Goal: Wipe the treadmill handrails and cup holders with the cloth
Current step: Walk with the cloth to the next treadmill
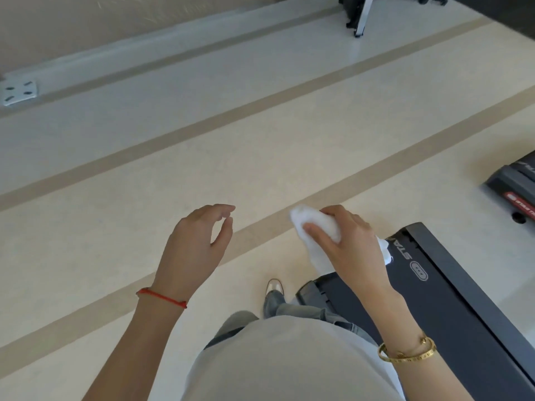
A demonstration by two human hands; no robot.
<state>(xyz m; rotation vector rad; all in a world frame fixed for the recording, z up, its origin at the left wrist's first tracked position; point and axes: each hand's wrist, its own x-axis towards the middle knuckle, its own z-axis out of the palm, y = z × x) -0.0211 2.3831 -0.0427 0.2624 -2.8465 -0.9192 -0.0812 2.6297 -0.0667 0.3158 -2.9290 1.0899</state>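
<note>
My right hand (350, 241) grips a crumpled white cloth (315, 227) in the air, just left of the rear end of a black treadmill deck (451, 287). Part of the cloth hangs below my palm. My left hand (199, 241) hovers beside it, empty, with fingers loosely curled and a red string on the wrist. The treadmill's handrails and cup holders are outside the view.
Pale floor with tan stripes (231, 117) stretches ahead. A second treadmill's end (512, 186) lies at the right edge. A black machine base (357, 13) stands at the far top. A floor socket plate (18, 92) sits at left. My foot (273, 289) is beside the deck.
</note>
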